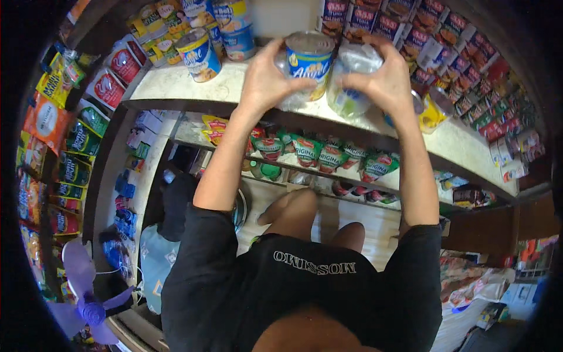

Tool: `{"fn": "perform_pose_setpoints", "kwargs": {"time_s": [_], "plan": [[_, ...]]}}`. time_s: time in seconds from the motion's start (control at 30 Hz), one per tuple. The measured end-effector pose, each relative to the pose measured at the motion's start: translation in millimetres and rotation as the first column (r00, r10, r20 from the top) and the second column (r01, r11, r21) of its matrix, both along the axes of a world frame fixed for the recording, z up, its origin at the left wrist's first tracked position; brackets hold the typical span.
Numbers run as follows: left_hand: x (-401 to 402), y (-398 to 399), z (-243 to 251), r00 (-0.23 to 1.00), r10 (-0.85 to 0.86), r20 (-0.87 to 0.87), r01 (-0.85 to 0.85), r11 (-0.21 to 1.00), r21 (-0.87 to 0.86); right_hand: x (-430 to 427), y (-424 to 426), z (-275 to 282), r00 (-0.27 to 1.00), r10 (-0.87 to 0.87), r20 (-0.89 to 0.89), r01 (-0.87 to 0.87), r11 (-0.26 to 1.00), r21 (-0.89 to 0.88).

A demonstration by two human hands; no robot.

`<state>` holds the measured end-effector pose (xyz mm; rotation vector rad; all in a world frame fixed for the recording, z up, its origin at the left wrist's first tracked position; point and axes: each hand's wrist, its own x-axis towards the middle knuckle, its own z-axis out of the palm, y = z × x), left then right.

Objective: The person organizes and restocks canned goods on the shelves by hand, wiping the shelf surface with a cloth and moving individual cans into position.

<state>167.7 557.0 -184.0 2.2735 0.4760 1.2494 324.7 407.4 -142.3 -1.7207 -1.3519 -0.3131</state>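
Observation:
A blue and yellow Angel milk can (309, 66) stands upright on the white shelf (176, 90) in front of me. My left hand (266, 75) grips it from the left, thumb across its front, with some clear plastic wrap showing beneath. Just to the right, my right hand (385, 77) is curled around a can wrapped in clear plastic (352, 94). The wrap blurs what is inside, and the fingers behind it are partly hidden. Another Angel can (199, 57) stands apart on the left.
Stacked blue cans (235, 31) sit at the back left, and rows of tuna cans (387, 28) fill the right. A yellow can (433, 112) stands beside my right wrist. Sauce pouches (308, 149) line the lower shelf. A purple fan (92, 308) is at lower left.

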Motion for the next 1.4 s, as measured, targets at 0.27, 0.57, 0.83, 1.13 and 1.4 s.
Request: {"fn": "perform_pose_setpoints", "kwargs": {"time_s": [0.27,0.57,0.83,1.13,1.4], "plan": [[5.9,-54.6,41.1,0.995,-0.060,0.080,0.029,0.937,0.348,10.7,-41.6,8.7,0.973,0.109,-0.203,-0.149,0.969,-0.196],[44.6,-57.6,41.4,0.984,-0.119,-0.134,0.159,0.928,0.338,-13.0,-22.7,-28.6,0.995,-0.094,-0.023,0.096,0.976,0.196],[57.7,-52.8,28.5,0.950,-0.248,0.191,0.281,0.944,-0.171,-18.4,-23.9,-29.6,0.984,-0.173,0.044,0.144,0.914,0.379],[60.5,-82.5,19.6,0.935,-0.240,0.262,0.244,0.970,0.015,-15.3,-24.1,-19.2,0.923,-0.261,0.281,0.120,0.893,0.434],[65.8,-78.7,21.7,0.836,-0.483,0.259,0.521,0.848,-0.100,-11.5,-19.0,-21.0,0.958,-0.252,0.139,0.170,0.886,0.432]]}}
